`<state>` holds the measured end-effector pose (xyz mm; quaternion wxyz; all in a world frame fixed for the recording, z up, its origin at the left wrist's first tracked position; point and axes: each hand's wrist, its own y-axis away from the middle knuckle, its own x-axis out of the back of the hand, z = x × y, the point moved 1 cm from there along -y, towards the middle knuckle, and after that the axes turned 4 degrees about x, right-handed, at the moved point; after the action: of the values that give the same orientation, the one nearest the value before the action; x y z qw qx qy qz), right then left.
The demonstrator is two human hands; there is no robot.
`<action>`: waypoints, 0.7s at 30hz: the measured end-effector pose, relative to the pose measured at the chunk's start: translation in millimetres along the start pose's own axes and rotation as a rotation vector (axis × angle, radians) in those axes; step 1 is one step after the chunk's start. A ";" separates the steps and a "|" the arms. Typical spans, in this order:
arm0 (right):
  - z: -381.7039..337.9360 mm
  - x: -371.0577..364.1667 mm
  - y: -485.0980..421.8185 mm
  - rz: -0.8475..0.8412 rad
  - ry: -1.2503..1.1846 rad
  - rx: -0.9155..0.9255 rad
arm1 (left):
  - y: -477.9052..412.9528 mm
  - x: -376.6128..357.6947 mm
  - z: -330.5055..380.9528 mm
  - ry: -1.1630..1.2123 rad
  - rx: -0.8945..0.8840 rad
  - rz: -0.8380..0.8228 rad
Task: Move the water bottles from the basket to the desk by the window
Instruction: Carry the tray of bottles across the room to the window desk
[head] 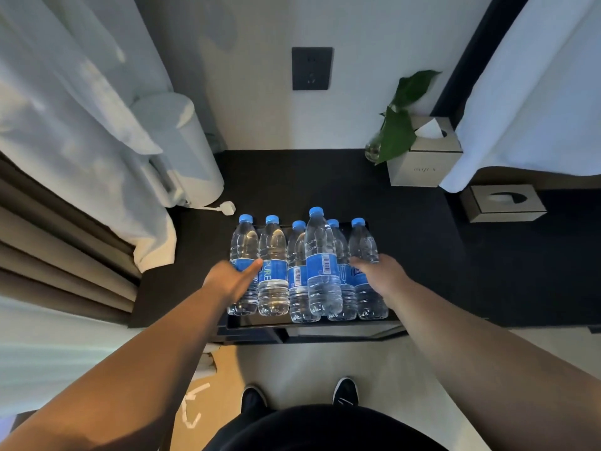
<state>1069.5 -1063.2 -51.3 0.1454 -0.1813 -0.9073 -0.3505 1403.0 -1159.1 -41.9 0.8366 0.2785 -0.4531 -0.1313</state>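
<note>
Several clear water bottles with blue caps and blue labels stand upright in a row in a shallow black basket (pixel 292 324) at the front edge of the dark desk (pixel 325 180). My left hand (pixel 229 281) grips the leftmost bottle (pixel 244 242) at its label, thumb across the front. My right hand (pixel 382 275) grips the rightmost bottle (pixel 363 245) at label height. Between them stand the other bottles, one of them (pixel 322 255) nearer and taller in view. Both held bottles appear to stand in the basket.
A white cylindrical appliance (pixel 185 148) with a loose plug (pixel 226 208) stands at the desk's back left beside a white curtain (pixel 65 109). A plant in a glass vase (pixel 395 131) and two tissue boxes (pixel 422 164) (pixel 504 205) sit at the right. A wall socket (pixel 312 68) is behind.
</note>
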 end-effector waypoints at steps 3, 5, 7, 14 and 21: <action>-4.6 0.2 -6.3 -0.008 -0.014 -0.013 | -5.9 2.3 6.6 -0.042 -0.006 -0.004; -5.9 0.6 -9.8 -0.017 -0.014 -0.015 | -9.4 4.2 10.3 -0.068 -0.017 0.007; -6.2 1.5 -12.3 -0.017 -0.025 -0.016 | -11.0 4.0 11.8 -0.121 -0.031 0.018; -7.3 9.2 -20.0 0.013 -0.002 -0.028 | -10.5 2.3 10.9 -0.315 -0.073 0.075; -5.4 -1.9 -23.2 0.094 0.225 -0.048 | -7.3 -3.1 9.1 -0.281 -0.055 0.119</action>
<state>1061.9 -1083.3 -61.7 0.2579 -0.1867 -0.8671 -0.3831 1394.0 -1166.7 -44.3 0.7786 0.2068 -0.5777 -0.1316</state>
